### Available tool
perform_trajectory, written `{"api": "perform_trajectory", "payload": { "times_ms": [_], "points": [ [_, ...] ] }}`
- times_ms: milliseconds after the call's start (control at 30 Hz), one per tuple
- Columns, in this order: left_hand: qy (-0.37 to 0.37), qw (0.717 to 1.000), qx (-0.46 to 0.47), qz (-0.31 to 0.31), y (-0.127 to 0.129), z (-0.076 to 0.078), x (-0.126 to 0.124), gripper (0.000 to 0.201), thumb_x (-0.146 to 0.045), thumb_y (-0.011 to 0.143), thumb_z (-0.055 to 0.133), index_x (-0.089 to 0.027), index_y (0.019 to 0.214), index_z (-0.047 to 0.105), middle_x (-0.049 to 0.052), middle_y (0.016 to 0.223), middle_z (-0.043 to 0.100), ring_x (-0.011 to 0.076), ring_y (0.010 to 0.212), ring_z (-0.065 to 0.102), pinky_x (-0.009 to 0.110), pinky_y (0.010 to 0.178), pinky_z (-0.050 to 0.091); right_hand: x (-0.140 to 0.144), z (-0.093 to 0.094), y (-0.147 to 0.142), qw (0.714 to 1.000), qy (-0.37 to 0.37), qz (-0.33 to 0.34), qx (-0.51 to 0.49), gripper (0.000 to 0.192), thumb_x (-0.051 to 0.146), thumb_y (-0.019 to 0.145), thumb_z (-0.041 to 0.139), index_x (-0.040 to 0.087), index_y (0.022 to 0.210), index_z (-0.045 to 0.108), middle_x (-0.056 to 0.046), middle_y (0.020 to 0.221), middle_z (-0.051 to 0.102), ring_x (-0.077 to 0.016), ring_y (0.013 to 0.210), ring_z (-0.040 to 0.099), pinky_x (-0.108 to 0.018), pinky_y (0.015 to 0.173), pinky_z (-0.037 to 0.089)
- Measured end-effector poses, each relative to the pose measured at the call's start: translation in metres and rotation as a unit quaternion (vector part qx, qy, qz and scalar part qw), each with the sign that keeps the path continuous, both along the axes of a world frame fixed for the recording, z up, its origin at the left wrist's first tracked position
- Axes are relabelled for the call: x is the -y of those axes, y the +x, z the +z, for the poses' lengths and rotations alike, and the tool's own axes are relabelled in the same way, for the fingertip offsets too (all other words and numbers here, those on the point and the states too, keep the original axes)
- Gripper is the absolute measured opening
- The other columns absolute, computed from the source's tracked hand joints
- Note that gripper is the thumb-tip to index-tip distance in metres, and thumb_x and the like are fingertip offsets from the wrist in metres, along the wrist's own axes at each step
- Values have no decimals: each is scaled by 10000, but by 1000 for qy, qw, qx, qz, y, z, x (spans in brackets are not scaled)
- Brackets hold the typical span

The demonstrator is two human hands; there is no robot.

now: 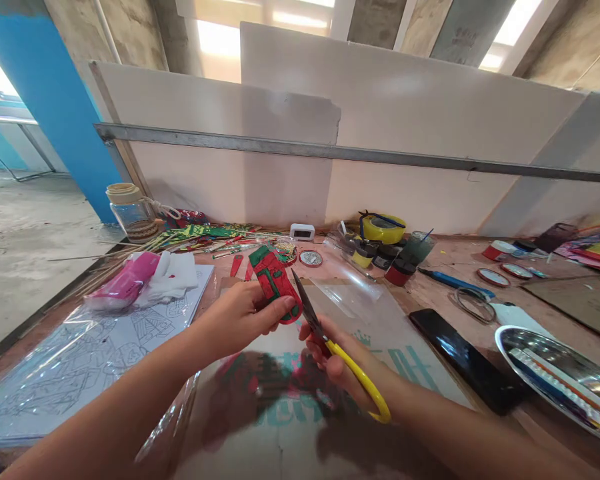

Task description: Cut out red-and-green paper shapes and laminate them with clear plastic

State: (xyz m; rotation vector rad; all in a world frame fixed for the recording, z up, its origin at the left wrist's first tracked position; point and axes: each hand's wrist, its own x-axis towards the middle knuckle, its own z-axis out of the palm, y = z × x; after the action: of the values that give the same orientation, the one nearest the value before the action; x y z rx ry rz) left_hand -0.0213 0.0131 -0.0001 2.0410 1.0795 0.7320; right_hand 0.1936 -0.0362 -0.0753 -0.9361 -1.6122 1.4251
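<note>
One red-and-green piece (276,285) is above the lettered board (245,427), pinched in the left hand (243,310); the right hand (343,353) curls round one pair of scissors (307,303). Right of the board lie one phone (463,357) and one metal bowl (555,347); left, drawings (75,360) under plastic, then the table's edge (55,303) and concrete floor (20,233). Behind it stands a white partition (405,113).

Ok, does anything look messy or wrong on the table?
A little: the thin sticks at the back left lie jumbled, and one pokes past the edge of the table. I see no clear spill.
</note>
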Motion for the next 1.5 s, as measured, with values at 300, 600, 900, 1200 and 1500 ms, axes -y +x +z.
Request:
{"api": "perform_trajectory", "payload": {
  "times_ms": [300,600,900,1200,1500],
  "points": [
    [9,1000,-6,-3,-1,0,0,409,-444,913,519,-174,622,619,11,513,589,121,478,530,225,455,385,1,2,-2,999,-1,38,17,690,865,735,539,267,1080,523,17,771,458,-136,588,371,-263,511,318],
    [8,1000,-21,-4,0,-1,0,429,-474,912,469,-177,625,587,19,532,596,125,498,538,234,472,392,1,8,-6,999,-41,21,-23,767,912,612,593,252,997,528,27,757,423,-125,583,326,-245,490,287],
    [-7,1000,-18,-6,-1,-1,-1,455,-511,907,465,-179,614,569,23,529,597,124,491,531,242,474,402,0,4,-10,994,-86,-11,-65,761,863,520,720,244,933,562,31,735,444,-120,573,346,-236,480,299],
    [-8,999,-29,-16,-3,0,-2,456,-510,909,454,-176,613,552,22,537,585,119,500,511,246,478,383,-4,-2,-7,998,-46,-14,-46,731,841,571,716,222,929,567,44,718,458,-103,543,351,-227,473,269],
    [-16,999,-24,-37,-5,4,-1,449,-492,914,444,-179,608,544,18,519,574,117,490,511,248,483,386,-5,-13,-6,997,-41,-20,-55,679,783,593,761,222,941,602,26,741,508,-112,560,403,-246,496,305]
  ]
}}
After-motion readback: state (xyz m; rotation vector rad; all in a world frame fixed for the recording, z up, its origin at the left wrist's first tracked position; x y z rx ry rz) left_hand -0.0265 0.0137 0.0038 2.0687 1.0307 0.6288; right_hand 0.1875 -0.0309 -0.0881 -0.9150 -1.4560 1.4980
